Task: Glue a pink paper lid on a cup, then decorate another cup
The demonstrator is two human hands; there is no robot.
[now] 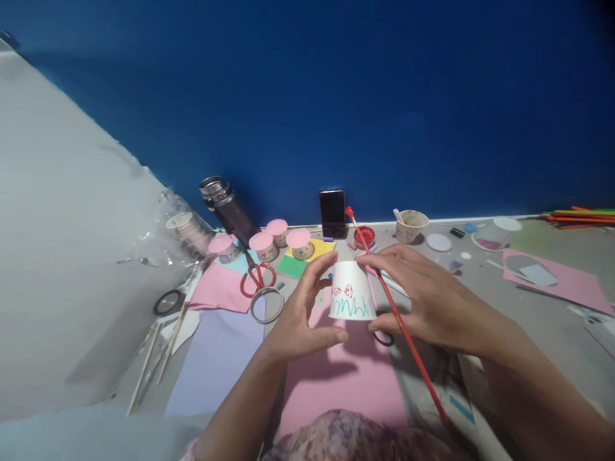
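Note:
An upside-down white paper cup (354, 282) with red dabs and a teal zigzag line is held above the pink paper (343, 378). My left hand (307, 314) curves round its left side, index finger by the upper edge and thumb by the rim. On the other side, my right hand (413, 294) grips the cup between fingers and thumb. A long red paintbrush (408, 336) also rests in the right hand, slanting across it with its red-coated bristles pointing up and away. Behind the cup stands a small pot of red paint (364, 237).
Several pink-topped cups (298, 239) stand at left, near red-handled scissors (258, 282), a roll of tape (267, 305) and a dark flask (230, 211). A phone (332, 214) leans against the blue wall. Another cup (411, 226) and pink paper (562, 282) lie rightward.

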